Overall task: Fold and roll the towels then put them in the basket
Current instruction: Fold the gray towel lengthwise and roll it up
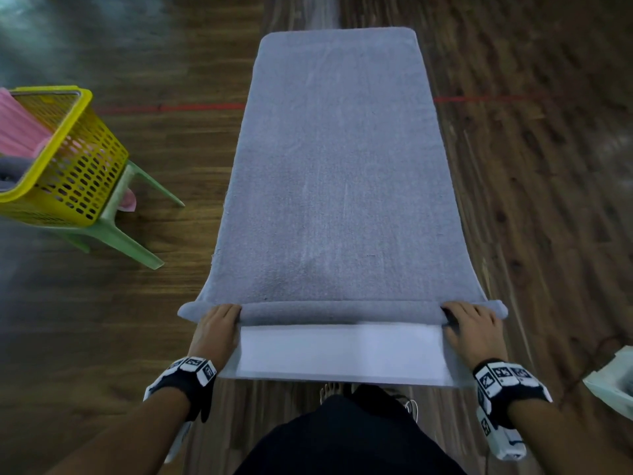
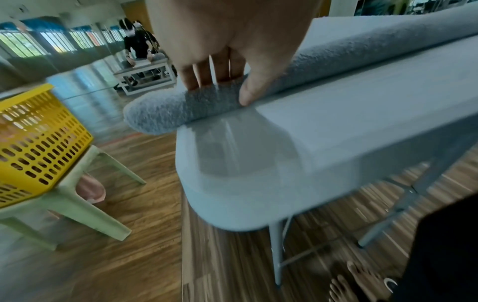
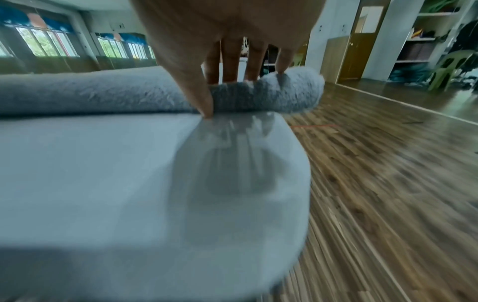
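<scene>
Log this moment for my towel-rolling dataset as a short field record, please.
towel: grey towel flat on the white table, near end rolled into a thin roll
left hand: left hand grips the roll's left end
right hand: right hand grips the roll's right end
basket: yellow basket on a green stool, pink and grey cloth inside
stage: rolling just begun

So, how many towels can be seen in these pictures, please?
3, maybe more. A grey towel lies on the table, its near end rolled under both hands. A pink towel and a grey one sit in the yellow basket, which may hide others.
</scene>
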Tool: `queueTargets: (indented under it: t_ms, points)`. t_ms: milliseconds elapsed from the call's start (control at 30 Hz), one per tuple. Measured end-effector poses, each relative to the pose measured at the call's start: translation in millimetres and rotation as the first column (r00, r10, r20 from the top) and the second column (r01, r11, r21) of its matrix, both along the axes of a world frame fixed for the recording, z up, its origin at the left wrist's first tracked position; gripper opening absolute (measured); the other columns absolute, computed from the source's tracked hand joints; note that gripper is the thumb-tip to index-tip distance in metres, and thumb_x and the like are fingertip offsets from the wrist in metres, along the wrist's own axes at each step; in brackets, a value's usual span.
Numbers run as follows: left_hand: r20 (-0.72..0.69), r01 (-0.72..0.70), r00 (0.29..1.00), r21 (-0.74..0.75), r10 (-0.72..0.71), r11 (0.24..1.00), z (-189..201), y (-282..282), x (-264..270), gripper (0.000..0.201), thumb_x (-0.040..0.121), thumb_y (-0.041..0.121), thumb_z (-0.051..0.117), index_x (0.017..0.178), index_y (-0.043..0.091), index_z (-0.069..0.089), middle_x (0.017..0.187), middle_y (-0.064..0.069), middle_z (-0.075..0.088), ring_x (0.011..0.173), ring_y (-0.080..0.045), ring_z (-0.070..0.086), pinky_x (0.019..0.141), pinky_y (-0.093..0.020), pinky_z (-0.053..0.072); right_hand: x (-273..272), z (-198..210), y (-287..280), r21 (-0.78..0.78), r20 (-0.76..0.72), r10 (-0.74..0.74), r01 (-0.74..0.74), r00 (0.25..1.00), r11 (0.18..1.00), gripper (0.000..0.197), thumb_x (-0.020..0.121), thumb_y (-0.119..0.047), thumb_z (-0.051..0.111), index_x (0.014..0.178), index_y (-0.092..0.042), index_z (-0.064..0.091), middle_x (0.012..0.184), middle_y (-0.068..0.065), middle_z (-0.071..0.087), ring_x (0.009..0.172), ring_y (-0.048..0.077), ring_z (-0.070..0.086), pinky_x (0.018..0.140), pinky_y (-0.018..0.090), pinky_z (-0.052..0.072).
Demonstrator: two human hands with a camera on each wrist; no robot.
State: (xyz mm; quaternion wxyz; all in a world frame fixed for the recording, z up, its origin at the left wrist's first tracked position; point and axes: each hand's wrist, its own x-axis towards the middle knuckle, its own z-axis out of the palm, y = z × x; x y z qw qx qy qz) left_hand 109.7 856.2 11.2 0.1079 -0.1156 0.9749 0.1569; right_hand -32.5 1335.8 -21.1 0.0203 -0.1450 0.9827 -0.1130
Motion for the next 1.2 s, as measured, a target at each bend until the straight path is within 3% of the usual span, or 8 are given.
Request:
queueTargets:
  t_ms: [100,233,333,667,833,1000,1100,1200]
  points:
    - [-0.008,0.005,1.000,-0.031,-0.005,1.000,10.6,-8.4,-26.5,0.028,0.076,0.003,0.063,0.103,0.008,0.066,0.098,-0.010,0.067,0.093,-0.033,0.061,0.082,-0.042,0.047,-31.4,10.7,-8.0,0.037,0.031,-0.033,0.032,0.999,0.999,0.025,0.072,-0.021,0.062,0.094,-0.020,0.073,0.091,0.004,0.072,0.088,0.032,0.063,0.088,0.044,0.037]
    - [-0.082,-0.086,0.993,0.034,0.089,0.996,11.1,-5.6,-34.2,0.036,0.083,-0.001,0.054,0.118,0.007,0.060,0.116,-0.010,0.062,0.108,-0.029,0.057,0.095,-0.044,0.045,-34.9,4.7,-8.0,-0.038,-0.001,0.039,-0.039,0.999,0.998,0.035,0.083,-0.017,0.050,0.109,-0.005,0.070,0.110,0.014,0.070,0.100,0.035,0.064,0.092,0.047,0.047]
    - [-0.103,0.041,0.994,0.015,-0.039,0.999,1.2,7.0,-16.6,0.040,0.072,-0.006,0.067,0.111,-0.001,0.062,0.107,-0.016,0.065,0.101,-0.034,0.062,0.095,-0.045,0.046,-4.4,-8.5,-6.1,-0.068,0.070,0.022,-0.017,0.997,0.998,0.042,0.078,-0.007,0.073,0.118,-0.004,0.064,0.119,0.017,0.065,0.112,0.039,0.059,0.098,0.055,0.043]
    - [-0.037,0.092,0.995,-0.016,-0.093,0.996,-11.9,9.0,36.0,0.052,0.051,-0.002,0.083,0.099,0.005,0.064,0.092,-0.009,0.066,0.078,-0.026,0.065,0.067,-0.037,0.057,52.8,-16.2,10.6,-0.101,0.027,-0.014,0.017,1.000,0.995,0.053,0.055,0.005,0.081,0.105,-0.010,0.069,0.096,0.011,0.069,0.083,0.034,0.062,0.079,0.045,0.048]
    - [0.003,0.126,0.992,0.049,-0.126,0.991,-8.7,5.3,62.8,0.034,0.065,0.008,0.077,0.094,0.018,0.063,0.087,0.002,0.065,0.075,-0.016,0.063,0.059,-0.032,0.055,71.9,-3.9,14.9,-0.028,-0.016,-0.011,0.011,1.000,1.000,0.028,0.064,-0.023,0.067,0.092,-0.021,0.071,0.081,-0.003,0.066,0.073,0.027,0.062,0.073,0.038,0.039]
    - [-0.105,0.092,0.990,-0.018,-0.093,0.996,0.0,-3.4,41.2,0.044,0.075,0.001,0.067,0.117,0.011,0.062,0.116,-0.004,0.064,0.108,-0.021,0.059,0.097,-0.039,0.047,42.8,1.6,12.8,-0.066,-0.052,0.013,-0.016,0.999,0.998,0.047,0.079,-0.030,0.036,0.110,-0.018,0.069,0.105,0.002,0.068,0.097,0.026,0.063,0.091,0.043,0.042]
    - [-0.089,0.075,0.993,-0.066,-0.081,0.995,-6.8,6.9,51.1,0.056,0.076,0.000,0.069,0.129,0.002,0.053,0.130,-0.014,0.056,0.123,-0.032,0.051,0.105,-0.044,0.038,55.0,-12.7,11.2,-0.086,-0.011,0.052,-0.052,0.999,0.995,0.040,0.090,-0.028,0.052,0.126,-0.011,0.060,0.126,0.008,0.061,0.119,0.031,0.055,0.097,0.052,0.044]
    - [-0.077,0.086,0.993,-0.040,-0.089,0.996,-10.1,18.9,64.8,0.059,0.066,0.007,0.080,0.120,0.001,0.057,0.118,-0.017,0.062,0.110,-0.033,0.060,0.093,-0.046,0.050,71.6,-24.6,15.8,-0.103,0.006,0.086,-0.085,0.996,0.991,0.062,0.069,-0.007,0.080,0.127,-0.007,0.058,0.129,0.012,0.059,0.122,0.036,0.053,0.093,0.056,0.047]
